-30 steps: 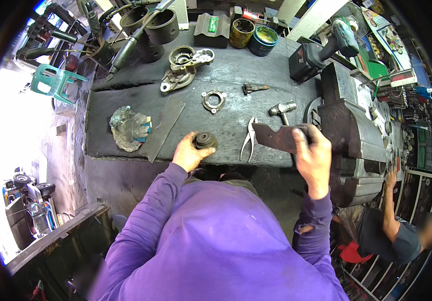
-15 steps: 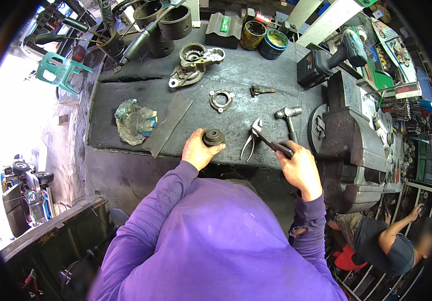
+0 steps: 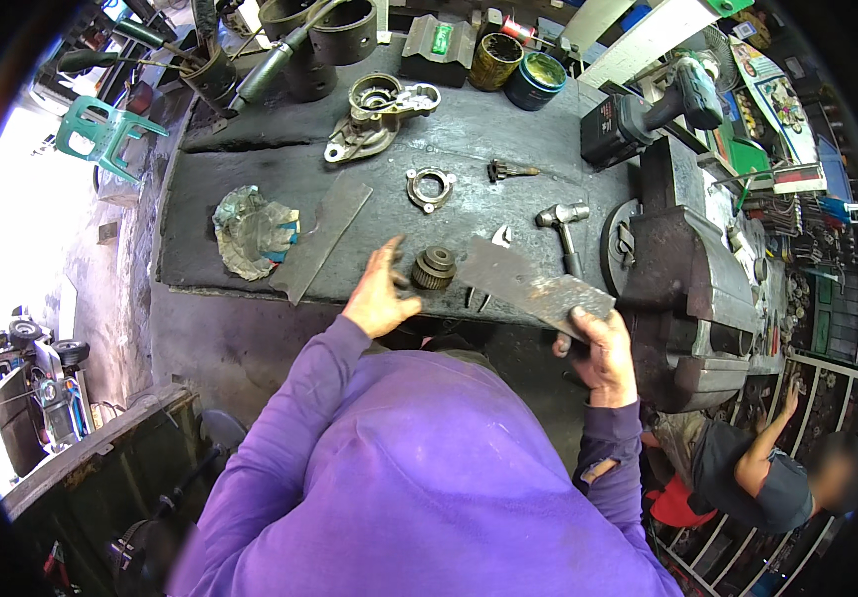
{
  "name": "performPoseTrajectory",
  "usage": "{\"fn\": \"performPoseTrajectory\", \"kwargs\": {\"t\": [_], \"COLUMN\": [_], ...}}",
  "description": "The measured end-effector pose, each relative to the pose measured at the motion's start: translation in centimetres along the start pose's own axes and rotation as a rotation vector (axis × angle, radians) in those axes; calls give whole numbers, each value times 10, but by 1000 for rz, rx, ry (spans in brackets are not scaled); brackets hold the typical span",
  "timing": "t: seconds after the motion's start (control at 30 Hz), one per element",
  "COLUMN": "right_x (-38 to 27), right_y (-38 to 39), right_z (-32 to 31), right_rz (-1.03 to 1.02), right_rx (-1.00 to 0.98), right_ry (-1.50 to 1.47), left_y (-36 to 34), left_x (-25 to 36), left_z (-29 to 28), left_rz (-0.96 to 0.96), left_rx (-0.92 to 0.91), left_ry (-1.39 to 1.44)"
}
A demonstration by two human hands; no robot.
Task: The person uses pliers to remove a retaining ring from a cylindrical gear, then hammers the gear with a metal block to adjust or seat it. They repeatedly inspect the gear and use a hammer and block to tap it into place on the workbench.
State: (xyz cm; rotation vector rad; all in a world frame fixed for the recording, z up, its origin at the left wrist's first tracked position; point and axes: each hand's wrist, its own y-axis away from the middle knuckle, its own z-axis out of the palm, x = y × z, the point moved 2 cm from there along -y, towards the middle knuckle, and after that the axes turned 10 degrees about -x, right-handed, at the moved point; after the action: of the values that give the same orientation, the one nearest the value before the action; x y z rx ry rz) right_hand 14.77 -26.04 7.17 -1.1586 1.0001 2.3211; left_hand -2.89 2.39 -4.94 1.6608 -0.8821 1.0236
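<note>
My right hand (image 3: 603,348) grips one end of a flat, worn dark metal plate (image 3: 533,284), its broad face turned up. Under that plate lies a pair of pliers (image 3: 501,236), mostly covered. My left hand (image 3: 379,297) has its fingers apart and holds nothing. Just right of those fingers a dark toothed gear (image 3: 434,267) stands upright on the bench near its front edge. A second flat metal strip (image 3: 324,234) rests on the bench left of my left hand. Beyond the gear is a three-eared metal ring (image 3: 430,189).
A hammer (image 3: 566,229) and a small pinion shaft (image 3: 513,171) lie on the bench (image 3: 210,179). Behind them are a cast housing (image 3: 374,114), grease tins (image 3: 535,80) and a cordless impact wrench (image 3: 648,114). A large vise (image 3: 692,289) stands right; another person (image 3: 762,463) is beyond it.
My left hand has let go of the gear, which now stands on the bench. In my right hand the plate has turned from edge-on to flat, covering most of the pliers.
</note>
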Motion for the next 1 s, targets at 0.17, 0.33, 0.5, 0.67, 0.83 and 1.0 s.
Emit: {"fn": "performPoseTrajectory", "kwargs": {"t": [0.17, 0.33, 0.5, 0.67, 0.83, 1.0], "right_x": [28, -16, -54, -23, 21, 79], "right_y": [0, 1, 1, -10, -27, -50], "right_z": [26, 81, 152, 163, 98, 73], "right_rz": [137, -23, -317, -386, -203, -225], "right_rx": [-11, -205, -262, -546, -274, -374], "right_ry": [13, 834, 1433, 1046, 1344, 1395], "left_y": [41, 67, 64, 55, 46, 28], "left_x": [19, 91, 134, 103, 55, 42], "left_z": [-33, -39, 8, 9, -1, 12], "left_rz": [156, 423, 419, 246, 221, 229], "left_rx": [67, -43, -286, -65, -137, -314], "left_ry": [70, -470, -53, 636, 1222, 1478]}}
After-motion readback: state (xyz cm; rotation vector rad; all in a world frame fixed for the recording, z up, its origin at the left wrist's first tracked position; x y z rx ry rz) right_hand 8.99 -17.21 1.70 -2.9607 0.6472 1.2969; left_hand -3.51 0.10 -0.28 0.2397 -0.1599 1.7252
